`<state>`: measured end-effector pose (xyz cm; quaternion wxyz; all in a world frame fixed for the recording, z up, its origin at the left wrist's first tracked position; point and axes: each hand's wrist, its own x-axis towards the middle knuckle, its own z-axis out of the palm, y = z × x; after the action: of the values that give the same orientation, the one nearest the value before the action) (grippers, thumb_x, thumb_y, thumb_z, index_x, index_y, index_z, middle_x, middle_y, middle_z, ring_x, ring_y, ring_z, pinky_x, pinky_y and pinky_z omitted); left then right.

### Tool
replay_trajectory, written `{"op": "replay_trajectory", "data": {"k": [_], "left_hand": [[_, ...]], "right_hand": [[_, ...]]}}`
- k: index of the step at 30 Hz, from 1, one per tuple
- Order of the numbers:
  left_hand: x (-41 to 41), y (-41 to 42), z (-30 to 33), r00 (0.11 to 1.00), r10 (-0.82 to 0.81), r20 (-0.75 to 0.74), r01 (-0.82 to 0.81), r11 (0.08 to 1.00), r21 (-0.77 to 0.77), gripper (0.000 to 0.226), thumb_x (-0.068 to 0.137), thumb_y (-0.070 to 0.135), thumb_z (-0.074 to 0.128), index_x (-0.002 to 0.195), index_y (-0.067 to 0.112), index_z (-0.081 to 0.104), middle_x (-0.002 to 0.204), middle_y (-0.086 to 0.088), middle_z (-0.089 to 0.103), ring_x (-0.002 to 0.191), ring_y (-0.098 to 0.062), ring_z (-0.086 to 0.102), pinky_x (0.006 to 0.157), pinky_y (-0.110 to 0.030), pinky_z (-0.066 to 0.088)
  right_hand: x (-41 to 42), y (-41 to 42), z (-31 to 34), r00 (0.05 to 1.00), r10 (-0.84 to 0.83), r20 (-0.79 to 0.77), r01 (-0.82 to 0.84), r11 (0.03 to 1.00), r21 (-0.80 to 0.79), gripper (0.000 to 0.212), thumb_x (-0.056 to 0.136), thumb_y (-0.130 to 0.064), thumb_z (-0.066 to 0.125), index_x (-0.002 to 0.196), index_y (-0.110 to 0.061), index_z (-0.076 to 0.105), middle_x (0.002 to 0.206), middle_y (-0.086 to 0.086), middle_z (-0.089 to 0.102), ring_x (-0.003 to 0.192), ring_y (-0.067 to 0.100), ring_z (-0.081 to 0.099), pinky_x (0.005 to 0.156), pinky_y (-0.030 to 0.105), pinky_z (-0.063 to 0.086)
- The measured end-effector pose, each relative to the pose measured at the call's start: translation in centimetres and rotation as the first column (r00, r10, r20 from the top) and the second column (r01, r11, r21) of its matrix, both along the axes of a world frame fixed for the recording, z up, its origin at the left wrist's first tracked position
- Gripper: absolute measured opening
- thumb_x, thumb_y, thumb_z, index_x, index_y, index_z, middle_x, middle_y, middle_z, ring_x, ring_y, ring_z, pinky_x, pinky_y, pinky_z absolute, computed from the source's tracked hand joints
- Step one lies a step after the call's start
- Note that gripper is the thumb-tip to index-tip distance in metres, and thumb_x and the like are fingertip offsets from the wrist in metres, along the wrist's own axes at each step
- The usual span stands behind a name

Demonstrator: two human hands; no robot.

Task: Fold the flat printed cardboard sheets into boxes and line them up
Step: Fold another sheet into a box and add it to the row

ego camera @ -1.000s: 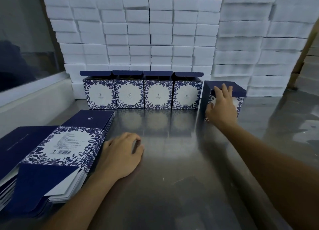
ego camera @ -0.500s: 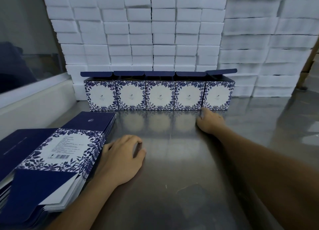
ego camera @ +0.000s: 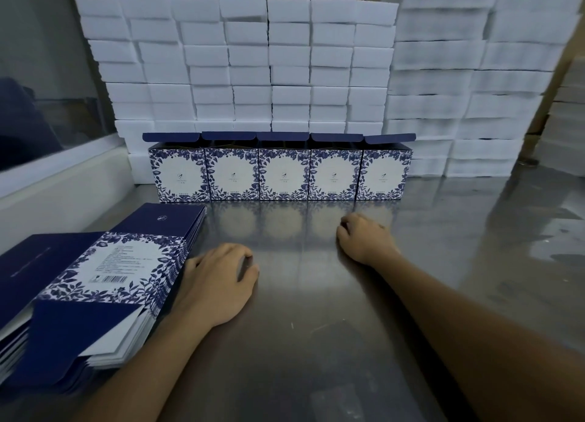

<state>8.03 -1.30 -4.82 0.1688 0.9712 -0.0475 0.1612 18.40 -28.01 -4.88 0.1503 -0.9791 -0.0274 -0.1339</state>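
Five folded boxes (ego camera: pixel 280 174) lined up side by side, touching, at the back of the steel counter (ego camera: pixel 316 342), lids up, against stacked white foam blocks (ego camera: pixel 285 66). Stack of flat printed sheets (ego camera: pixel 104 269) lay at the near left. Left hand (ego camera: pixel 218 282) rested on the counter just beside that stack, fingers loosely curled, gripping nothing. Right hand (ego camera: pixel 364 241) lay knuckles-up near the row, fingers curled under, empty.
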Motion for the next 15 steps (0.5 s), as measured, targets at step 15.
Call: {"op": "replay_trajectory", "data": {"k": [15], "left_hand": [[-2.3,5.4,4.4,0.806,0.588,-0.075,-0.573,0.805,0.153,0.069,0.086,0.066,0.051,0.141,0.026,0.043,0.148,-0.018,0.039,0.137,-0.041,0.033,0.111,-0.066,0.011]], "right_hand": [[-6.0,1.8,-0.1,1.000,0.017,0.005,-0.017,0.973,0.228,0.019,0.092,-0.032,0.056,0.102,-0.024,0.071,0.113,0.003,0.070,0.106,0.028,0.062,0.097,0.037,0.046]]}}
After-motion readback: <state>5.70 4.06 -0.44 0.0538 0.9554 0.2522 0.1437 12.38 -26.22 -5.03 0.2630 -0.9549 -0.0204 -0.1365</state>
